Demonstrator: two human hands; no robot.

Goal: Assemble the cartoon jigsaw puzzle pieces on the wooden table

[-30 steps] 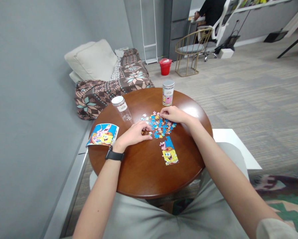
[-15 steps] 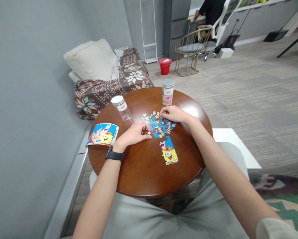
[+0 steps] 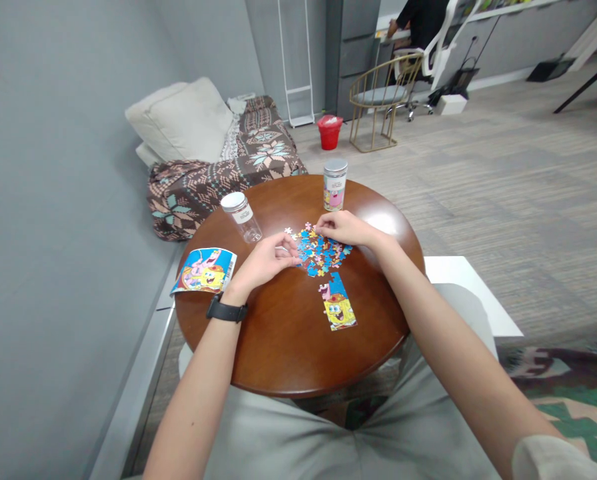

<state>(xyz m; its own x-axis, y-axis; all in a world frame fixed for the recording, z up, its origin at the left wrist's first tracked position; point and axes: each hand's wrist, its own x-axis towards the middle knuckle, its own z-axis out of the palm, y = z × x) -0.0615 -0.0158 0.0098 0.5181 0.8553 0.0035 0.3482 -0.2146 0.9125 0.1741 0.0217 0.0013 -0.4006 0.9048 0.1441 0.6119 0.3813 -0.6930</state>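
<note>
A heap of loose blue, pink and yellow puzzle pieces [image 3: 322, 254] lies in the middle of the round wooden table [image 3: 288, 340]. Just in front of it sits a joined strip of puzzle [image 3: 337, 307] showing cartoon figures. My left hand [image 3: 266, 261], with a black watch [image 3: 227, 310] on its wrist, hovers at the heap's left edge, fingertips pinched on a small piece. My right hand [image 3: 342, 229] rests on the heap's far side with bent fingers touching pieces; whether it grips one is hidden.
A clear jar with a white lid [image 3: 242, 217] stands left of the heap; a printed tin [image 3: 334, 185] stands behind it. A cartoon picture sheet [image 3: 205, 270] overhangs the table's left edge. Cushions [image 3: 188, 120], a red bucket [image 3: 329, 132] and a seated person [image 3: 418, 20] are farther off.
My left hand has lifted off the table and curled its fingers at the heap's left edge. My right hand has stayed put. The view shifted slightly.
</note>
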